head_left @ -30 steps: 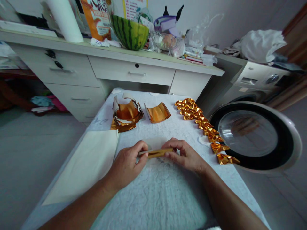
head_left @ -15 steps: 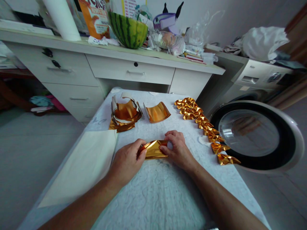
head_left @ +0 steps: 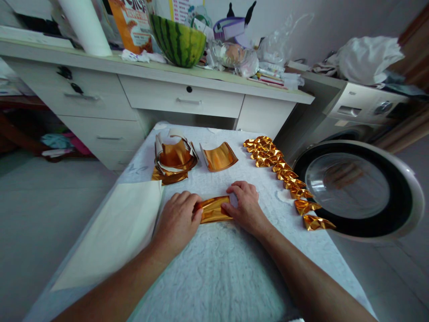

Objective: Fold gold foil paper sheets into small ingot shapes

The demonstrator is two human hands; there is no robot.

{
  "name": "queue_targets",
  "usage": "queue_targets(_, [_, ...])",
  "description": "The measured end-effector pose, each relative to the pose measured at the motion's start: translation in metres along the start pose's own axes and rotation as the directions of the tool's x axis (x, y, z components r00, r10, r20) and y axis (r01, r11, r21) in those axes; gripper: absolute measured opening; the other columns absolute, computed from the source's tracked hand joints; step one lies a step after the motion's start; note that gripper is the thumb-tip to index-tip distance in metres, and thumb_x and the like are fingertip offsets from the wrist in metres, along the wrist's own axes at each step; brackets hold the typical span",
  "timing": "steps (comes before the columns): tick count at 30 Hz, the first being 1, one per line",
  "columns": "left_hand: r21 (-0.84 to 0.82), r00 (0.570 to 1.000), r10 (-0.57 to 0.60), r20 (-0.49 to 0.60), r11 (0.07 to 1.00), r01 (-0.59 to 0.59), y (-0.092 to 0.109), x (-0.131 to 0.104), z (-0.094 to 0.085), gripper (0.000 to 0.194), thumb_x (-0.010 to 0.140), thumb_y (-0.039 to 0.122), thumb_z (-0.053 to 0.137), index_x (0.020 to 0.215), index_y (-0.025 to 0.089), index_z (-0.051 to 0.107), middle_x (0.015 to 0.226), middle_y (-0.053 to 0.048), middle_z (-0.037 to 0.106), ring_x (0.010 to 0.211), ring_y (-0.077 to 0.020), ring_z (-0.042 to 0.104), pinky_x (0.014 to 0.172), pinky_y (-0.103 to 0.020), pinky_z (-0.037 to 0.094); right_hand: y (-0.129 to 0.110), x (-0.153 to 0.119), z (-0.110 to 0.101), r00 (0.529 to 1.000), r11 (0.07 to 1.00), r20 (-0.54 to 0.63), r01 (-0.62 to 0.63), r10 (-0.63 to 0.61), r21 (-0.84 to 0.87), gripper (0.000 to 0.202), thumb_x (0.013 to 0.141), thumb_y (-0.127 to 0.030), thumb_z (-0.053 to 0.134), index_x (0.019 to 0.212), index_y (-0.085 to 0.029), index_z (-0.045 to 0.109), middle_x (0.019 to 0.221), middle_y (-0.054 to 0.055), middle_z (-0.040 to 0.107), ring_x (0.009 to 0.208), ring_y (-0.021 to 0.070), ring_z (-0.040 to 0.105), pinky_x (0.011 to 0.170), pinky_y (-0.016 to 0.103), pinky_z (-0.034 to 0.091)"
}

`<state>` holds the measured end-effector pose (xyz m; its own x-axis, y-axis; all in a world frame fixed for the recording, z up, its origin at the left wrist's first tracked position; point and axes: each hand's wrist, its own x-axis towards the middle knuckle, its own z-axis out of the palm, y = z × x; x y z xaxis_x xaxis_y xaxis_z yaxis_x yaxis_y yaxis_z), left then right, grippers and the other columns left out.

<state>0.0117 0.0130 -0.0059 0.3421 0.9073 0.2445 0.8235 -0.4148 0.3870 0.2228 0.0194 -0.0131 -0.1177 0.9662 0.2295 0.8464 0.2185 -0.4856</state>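
Note:
A folded strip of gold foil paper [head_left: 214, 209] lies flat on the cloth-covered table between my hands. My left hand [head_left: 178, 219] grips its left end, fingers curled over and thumb on top. At the right end, my right hand [head_left: 246, 206] rests its thumb on the foil, with the fingers apart from the thumb around the far corner. Beyond them are a stack of curved gold sheets [head_left: 174, 154] and a smaller curved gold pile [head_left: 220, 156]. Several folded gold pieces [head_left: 290, 181] form a line along the right side.
A pale sheet [head_left: 114, 232] covers the table's left side. Behind the table [head_left: 214, 273] stands a white counter [head_left: 214, 78] bearing half a watermelon [head_left: 177, 41]. An open washing machine door [head_left: 358, 188] is close to the right edge.
The foil strip now lies flatter, its near fold pressed down. My left hand has shifted slightly left and its fingers have moved over the foil's end. My right thumb has moved slightly left.

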Motion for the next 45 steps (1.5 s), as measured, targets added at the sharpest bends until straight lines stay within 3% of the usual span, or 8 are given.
queue_targets(8, [0.01, 1.0, 0.027, -0.014, 1.0, -0.026, -0.001, -0.001, 0.005, 0.031, 0.085, 0.014, 0.052, 0.116, 0.017, 0.057, 0.12, -0.01, 0.061, 0.109, -0.0273, 0.053, 0.095, -0.044, 0.043, -0.001, 0.001, 0.001, 0.999, 0.999, 0.024, -0.025, 0.026, -0.032, 0.021, 0.073, -0.029, 0.072, 0.091, -0.021, 0.064, 0.114, 0.008, 0.057, 0.106, 0.029, 0.046, 0.087, 0.043, 0.038])
queue_targets(15, [0.003, 1.0, 0.028, -0.008, 1.0, -0.028, -0.001, 0.0, 0.008, 0.033, 0.086, 0.015, 0.051, 0.118, 0.017, 0.057, 0.122, -0.01, 0.061, 0.11, -0.0283, 0.052, 0.096, -0.046, 0.043, -0.003, 0.003, 0.002, 0.999, 0.999, 0.03, -0.028, 0.029, -0.034, 0.028, 0.072, -0.027, 0.071, 0.097, -0.02, 0.062, 0.115, 0.009, 0.057, 0.105, 0.0285, 0.046, 0.088, 0.043, 0.037])
queue_targets(26, [0.004, 1.0, 0.003, -0.016, 1.0, -0.003, -0.002, -0.002, 0.013, 0.039, 0.086, 0.015, 0.049, 0.125, 0.016, 0.053, 0.127, -0.011, 0.057, 0.113, -0.0294, 0.049, 0.098, -0.048, 0.042, -0.008, 0.006, -0.001, 0.997, 1.0, 0.083, -0.011, 0.009, 0.015, 0.007, 0.077, -0.021, 0.066, 0.083, -0.021, 0.065, 0.116, 0.008, 0.055, 0.109, 0.0267, 0.044, 0.091, 0.043, 0.034])
queue_targets(33, [-0.249, 0.999, -0.01, -0.043, 0.969, -0.002, -0.003, 0.0, 0.006, 0.025, 0.081, 0.014, 0.054, 0.106, 0.019, 0.054, 0.111, -0.007, 0.059, 0.107, -0.0243, 0.054, 0.095, -0.04, 0.043, -0.008, 0.004, -0.012, 0.98, 0.966, 0.073, 0.168, -0.185, 0.199, 0.01, 0.08, -0.012, 0.06, 0.086, -0.019, 0.057, 0.103, 0.006, 0.059, 0.1, 0.022, 0.049, 0.09, 0.037, 0.037])
queue_targets(37, [-0.425, 0.992, -0.126, 0.022, 0.897, 0.123, 0.002, 0.001, -0.003, 0.013, 0.085, 0.019, 0.052, 0.097, 0.022, 0.052, 0.089, 0.001, 0.061, 0.08, -0.0167, 0.06, 0.075, -0.03, 0.047, -0.011, 0.002, -0.016, 0.985, 0.935, 0.089, 0.109, -0.147, 0.338, 0.01, 0.081, -0.012, 0.056, 0.086, -0.02, 0.053, 0.086, 0.002, 0.058, 0.084, 0.0173, 0.052, 0.079, 0.032, 0.04])
queue_targets(40, [-0.496, 0.987, -0.147, 0.065, 0.853, 0.159, 0.005, 0.001, -0.007, 0.008, 0.086, 0.022, 0.052, 0.093, 0.023, 0.054, 0.078, 0.004, 0.06, 0.068, -0.0141, 0.059, 0.065, -0.026, 0.044, -0.011, 0.001, -0.013, 0.992, 0.833, 0.112, -0.016, -0.055, 0.554, 0.023, 0.081, -0.018, 0.06, 0.101, -0.023, 0.05, 0.086, -0.001, 0.056, 0.078, 0.0149, 0.052, 0.071, 0.028, 0.041])
queue_targets(43, [-0.568, 0.984, -0.163, 0.065, 0.805, 0.171, 0.005, 0.0, -0.008, 0.01, 0.086, 0.025, 0.052, 0.095, 0.023, 0.056, 0.078, 0.004, 0.06, 0.067, -0.0134, 0.059, 0.063, -0.025, 0.044, -0.009, 0.001, -0.01, 0.983, 0.628, 0.181, -0.152, 0.019, 0.763, 0.051, 0.077, -0.025, 0.069, 0.119, -0.026, 0.039, 0.081, -0.005, 0.053, 0.072, 0.0135, 0.052, 0.063, 0.026, 0.041])
queue_targets(45, [-0.598, 0.983, -0.174, 0.061, 0.782, 0.175, 0.004, -0.001, -0.007, 0.011, 0.087, 0.026, 0.053, 0.097, 0.023, 0.056, 0.078, 0.004, 0.06, 0.067, -0.0134, 0.059, 0.063, -0.025, 0.045, -0.008, 0.002, -0.008, 0.968, 0.502, 0.249, -0.235, 0.04, 0.832, 0.058, 0.073, -0.031, 0.075, 0.118, -0.026, 0.038, 0.079, -0.005, 0.053, 0.069, 0.013, 0.053, 0.061, 0.025, 0.041])
